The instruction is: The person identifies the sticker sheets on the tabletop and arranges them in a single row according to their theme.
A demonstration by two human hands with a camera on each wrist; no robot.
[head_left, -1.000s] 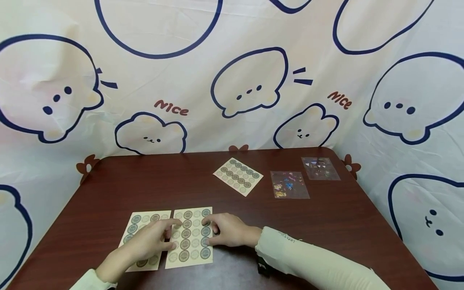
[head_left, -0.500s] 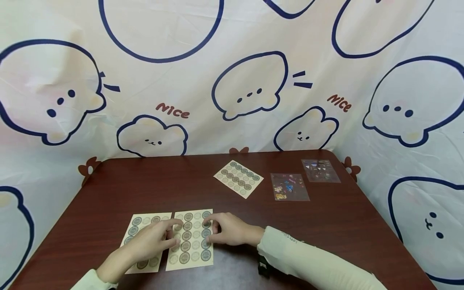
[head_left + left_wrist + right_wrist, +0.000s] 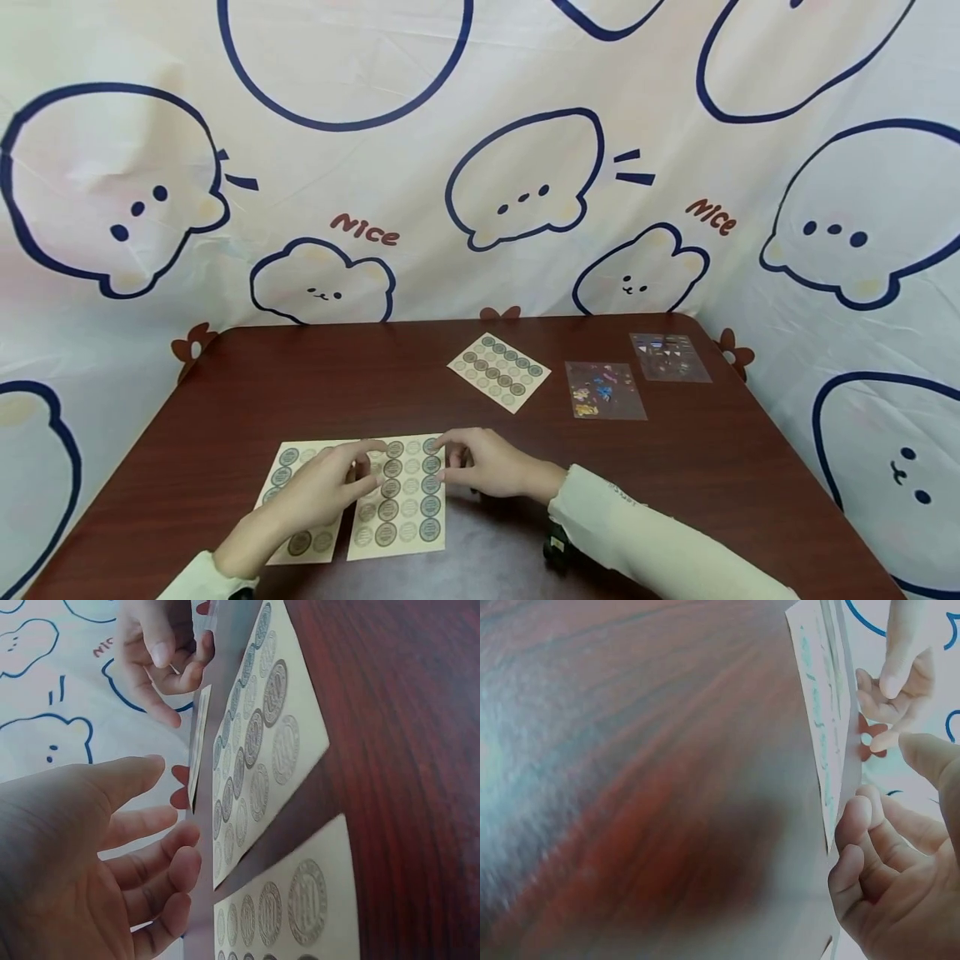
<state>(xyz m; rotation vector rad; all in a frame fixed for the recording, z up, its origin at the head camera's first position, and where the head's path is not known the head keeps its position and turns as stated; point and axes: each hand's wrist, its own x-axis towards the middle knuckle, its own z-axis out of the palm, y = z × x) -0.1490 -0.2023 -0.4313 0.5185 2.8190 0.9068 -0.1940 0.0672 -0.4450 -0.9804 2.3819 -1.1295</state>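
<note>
Two cream sheets of round printed stickers lie side by side on the table, a left sticker sheet (image 3: 300,543) and a right sticker sheet (image 3: 407,508). My left hand (image 3: 322,487) hovers over the narrow gap between them, thumb and fingers loosely bent with nothing in them. Near the right sheet's right edge is my right hand (image 3: 491,465), also relaxed and holding nothing. In the left wrist view a space shows between the left hand (image 3: 112,847) and the paper. The right wrist view shows the right hand's (image 3: 900,877) curved fingers beside a sheet (image 3: 821,712) seen almost edge-on.
Farther back on the dark wooden table (image 3: 360,375) lies a third sticker sheet (image 3: 500,372), turned at an angle. To its right are a clear sheet with colourful small pictures (image 3: 605,390) and another clear sheet (image 3: 670,357). A printed cloth (image 3: 420,275) hangs behind the table.
My right hand has risen slightly and shifted right, from over the right sheet to its edge. The left hand has barely moved. The sheets lie as before, and the head view has shifted a little.
</note>
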